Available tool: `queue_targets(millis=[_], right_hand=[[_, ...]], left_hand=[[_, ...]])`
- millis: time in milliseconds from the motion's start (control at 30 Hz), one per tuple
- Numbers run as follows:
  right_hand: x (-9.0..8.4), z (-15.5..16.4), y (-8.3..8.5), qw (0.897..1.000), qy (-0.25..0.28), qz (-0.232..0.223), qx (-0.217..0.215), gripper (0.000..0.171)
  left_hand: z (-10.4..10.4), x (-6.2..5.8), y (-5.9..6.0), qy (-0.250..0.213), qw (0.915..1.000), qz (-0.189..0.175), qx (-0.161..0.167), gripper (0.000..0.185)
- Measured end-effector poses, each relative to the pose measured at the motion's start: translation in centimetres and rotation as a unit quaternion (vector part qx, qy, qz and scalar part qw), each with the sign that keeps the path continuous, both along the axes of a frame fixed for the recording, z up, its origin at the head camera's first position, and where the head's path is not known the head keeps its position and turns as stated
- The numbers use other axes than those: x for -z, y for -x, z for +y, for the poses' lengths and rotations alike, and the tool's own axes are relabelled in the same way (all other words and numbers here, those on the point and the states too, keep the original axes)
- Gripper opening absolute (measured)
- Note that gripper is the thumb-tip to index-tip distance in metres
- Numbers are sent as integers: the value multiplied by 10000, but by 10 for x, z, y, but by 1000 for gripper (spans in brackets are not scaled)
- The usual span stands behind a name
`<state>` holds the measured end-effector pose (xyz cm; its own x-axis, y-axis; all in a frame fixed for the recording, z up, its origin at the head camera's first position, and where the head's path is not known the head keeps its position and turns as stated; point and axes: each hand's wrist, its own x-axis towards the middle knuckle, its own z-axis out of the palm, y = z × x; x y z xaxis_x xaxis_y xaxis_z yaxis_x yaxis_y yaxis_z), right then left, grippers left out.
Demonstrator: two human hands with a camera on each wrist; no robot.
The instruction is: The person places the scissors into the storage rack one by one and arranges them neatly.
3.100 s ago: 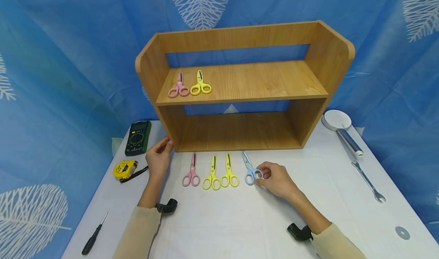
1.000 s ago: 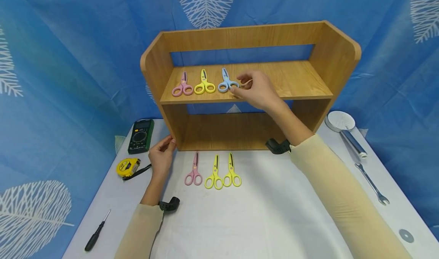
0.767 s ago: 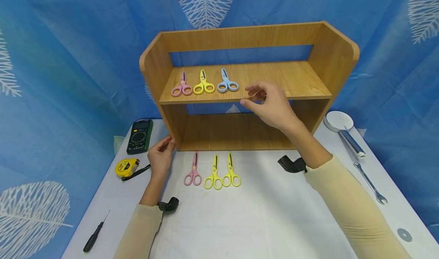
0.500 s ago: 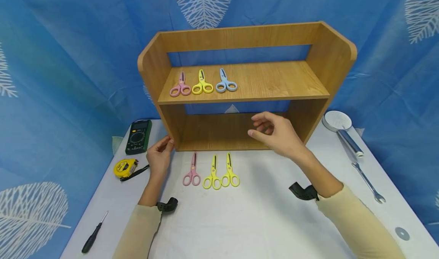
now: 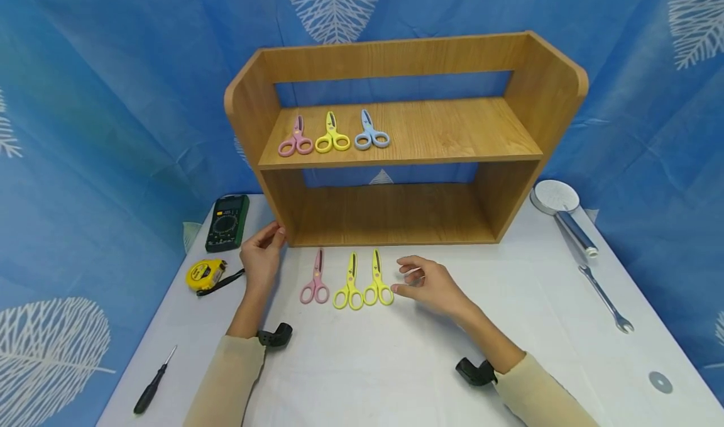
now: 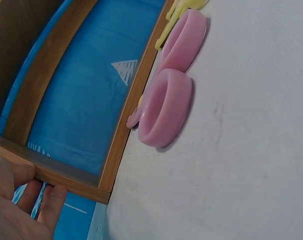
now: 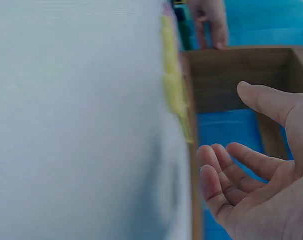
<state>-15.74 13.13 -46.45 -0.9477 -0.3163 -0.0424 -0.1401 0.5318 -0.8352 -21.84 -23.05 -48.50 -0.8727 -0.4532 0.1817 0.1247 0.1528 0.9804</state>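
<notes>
Yellow scissors point(image 5: 378, 287) on the table point(image 5: 396, 364) — right hand point(image 5: 432, 285) just beside, fingers loose, holding nothing; left hand point(image 5: 262, 257) grips the shelf point(image 5: 407, 138) corner.

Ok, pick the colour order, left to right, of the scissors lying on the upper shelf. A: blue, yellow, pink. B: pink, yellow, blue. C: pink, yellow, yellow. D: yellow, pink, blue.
B: on the upper shelf the pink scissors lie furthest left, the yellow scissors in the middle and the blue scissors on the right.
</notes>
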Motion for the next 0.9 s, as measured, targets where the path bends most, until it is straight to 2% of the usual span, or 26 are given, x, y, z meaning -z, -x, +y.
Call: queue_targets(millis=[133,400,633,733,900], right_hand=[[16,-10,0,9998,-189,-114,2,60],[26,-27,-4,9983,-559,92,167,54],[26,-34,-8,9952,-808,431,345,48],[24,-35,-8,9950,-806,431,399,42],[20,-32,-8,9975,-540,113,442,35]], left_hand=[[1,-3,1,2,10000,-53,15,30],[-1,-4,-1,75,9997,-219,21,31],[0,-2,-1,152,9995,-276,-84,30],[1,-1,-1,218,9992,-301,-114,30],[1,-2,-1,137,9995,-270,-63,31]])
